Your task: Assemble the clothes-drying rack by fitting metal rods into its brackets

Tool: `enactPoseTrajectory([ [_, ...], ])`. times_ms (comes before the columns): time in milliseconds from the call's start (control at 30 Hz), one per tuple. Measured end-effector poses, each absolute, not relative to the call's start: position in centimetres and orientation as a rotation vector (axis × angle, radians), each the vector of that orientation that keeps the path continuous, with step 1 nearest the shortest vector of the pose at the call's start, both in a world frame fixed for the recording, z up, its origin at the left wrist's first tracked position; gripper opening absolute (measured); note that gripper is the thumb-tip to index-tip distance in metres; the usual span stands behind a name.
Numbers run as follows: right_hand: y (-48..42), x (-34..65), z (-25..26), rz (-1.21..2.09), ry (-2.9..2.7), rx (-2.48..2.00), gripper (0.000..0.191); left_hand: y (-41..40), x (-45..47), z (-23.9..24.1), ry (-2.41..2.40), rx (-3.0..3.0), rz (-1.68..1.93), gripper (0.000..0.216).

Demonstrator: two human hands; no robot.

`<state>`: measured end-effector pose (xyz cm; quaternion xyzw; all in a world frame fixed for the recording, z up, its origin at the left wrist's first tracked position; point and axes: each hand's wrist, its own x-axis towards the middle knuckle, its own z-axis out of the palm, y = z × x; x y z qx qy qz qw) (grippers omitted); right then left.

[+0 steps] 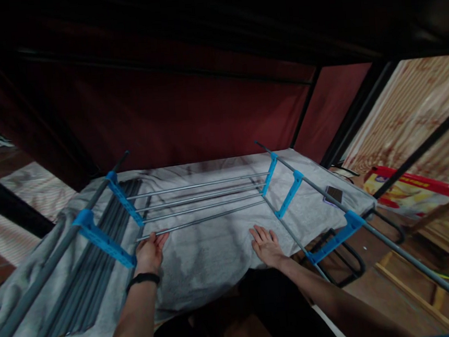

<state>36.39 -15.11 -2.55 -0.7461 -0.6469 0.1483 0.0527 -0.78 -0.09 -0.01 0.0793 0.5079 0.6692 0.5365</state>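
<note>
Three rods [195,198] set across the head view, apparently seated, spanning from the far left bracket [125,198] to the far right bracket [270,174]. Fourth rod [205,220] nearest the body: left end below the far left bracket, judged not yet seated; right end near the foot of the far right bracket, contact unclear. Outstanding, by judgement: fixing of this rod; near left bracket [105,244] and near right bracket [336,237] without crossbars. Loose tubes [81,286] bundled at left on the grey cloth [224,252]. Left hand [150,253]: thumb and fingers pinching the fourth rod close to its left end, forearm reaching forward. Right hand [265,243]: palm down over the cloth, fingers lightly spread, holding nothing, forearm angled inward from lower right.
</note>
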Motion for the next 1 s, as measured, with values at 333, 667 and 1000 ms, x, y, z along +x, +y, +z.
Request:
enactPoseTrajectory([
  [333,-9.6,37.7,-1.2,1.085,-0.533,-1.485,0.028,0.0,-1.1,0.1,1.239,0.154,1.548,0.019],
  [667,-3.7,36.0,-1.5,1.216,-0.090,-1.140,0.008,-1.3,-0.7,2.9,1.300,0.061,1.515,0.026],
  [1000,-1.8,38.1,1.4,1.287,-0.123,-0.963,0.008,-1.8,-0.2,4.0,1.359,-0.011,1.490,0.026],
])
